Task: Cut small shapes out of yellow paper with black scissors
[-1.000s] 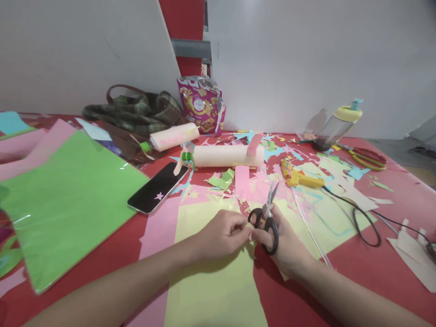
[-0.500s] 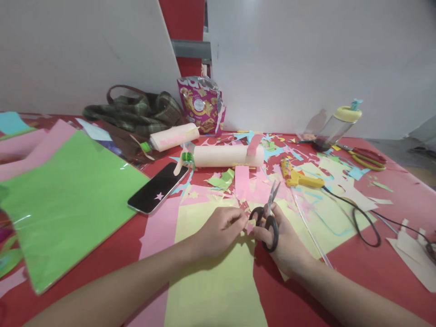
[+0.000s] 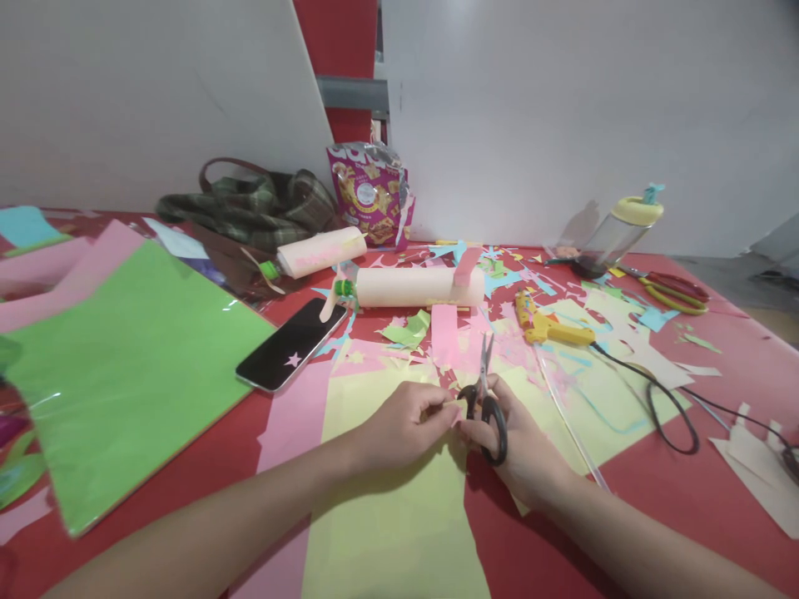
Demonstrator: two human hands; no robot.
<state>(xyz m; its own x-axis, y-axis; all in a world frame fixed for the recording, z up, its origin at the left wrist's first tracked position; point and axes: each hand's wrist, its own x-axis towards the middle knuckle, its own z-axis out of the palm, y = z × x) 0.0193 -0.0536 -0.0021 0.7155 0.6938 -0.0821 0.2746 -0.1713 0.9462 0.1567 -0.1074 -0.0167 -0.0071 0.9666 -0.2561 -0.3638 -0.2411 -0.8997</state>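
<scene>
My right hand (image 3: 528, 445) holds black-handled scissors (image 3: 483, 366), with the blades pointing away from me and slightly apart. Between the fingertips of my left hand (image 3: 405, 424) is a small pink and yellow paper piece (image 3: 457, 409), partly covered by the fingers. Both hands nearly meet at this piece, over a yellow paper sheet (image 3: 387, 507). Beyond them a cream paper-wrapped tube (image 3: 405, 287) with a green cap lies on its side. A small pink paper star (image 3: 293, 360) rests on a phone (image 3: 268, 358) to the left.
A yellow glue gun (image 3: 553, 330) with a black cord lies at right, near red-and-yellow-handled scissors (image 3: 677, 291). A clear bottle (image 3: 615, 237) leans behind it. Green sheets (image 3: 137, 374) cover the left side. A snack bag (image 3: 371, 195) and plaid bag (image 3: 255, 204) stand at the back.
The scissors have swung a little to the left and turned more upright. My left fingertips have shifted slightly right, closer to my right hand, covering more of the paper piece.
</scene>
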